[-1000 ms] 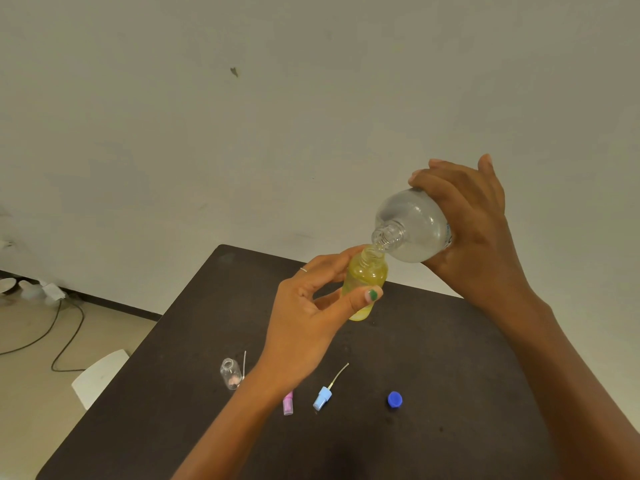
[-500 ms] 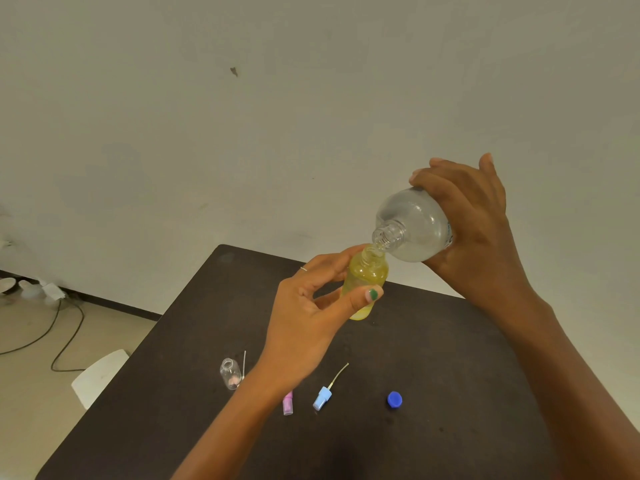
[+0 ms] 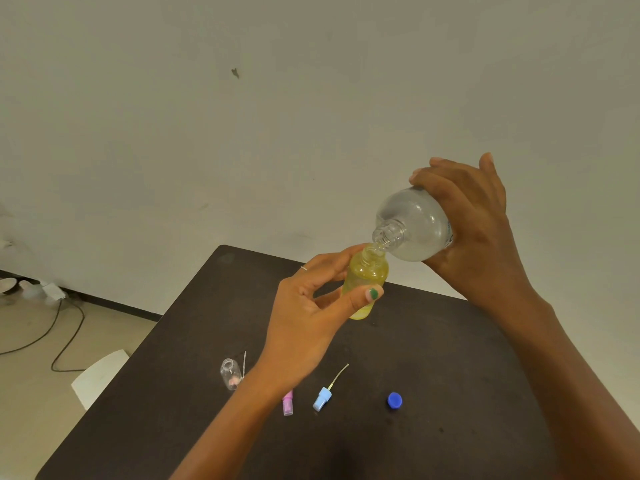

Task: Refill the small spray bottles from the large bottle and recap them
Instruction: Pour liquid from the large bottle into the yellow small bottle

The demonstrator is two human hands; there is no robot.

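Left hand (image 3: 308,327): pinches yellow spray bottle (image 3: 365,284) above table (image 3: 450,358), uncapped. Right hand (image 3: 474,237): grips large bottle (image 3: 412,225), tilted, mouth at small bottle's neck, from 2 o'clock. Blue cap (image 3: 394,400): on table, 6 o'clock.

Dark table (image 3: 450,358) bears clear bottle (image 3: 230,374), two sprayers, blue cap (image 3: 394,400).

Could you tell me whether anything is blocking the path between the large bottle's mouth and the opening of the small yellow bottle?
Nothing visible does. The large bottle, tilted in the right hand, has its uncapped mouth right at the open neck of the small yellow bottle, which the left hand holds. The spray tops lie on the table.
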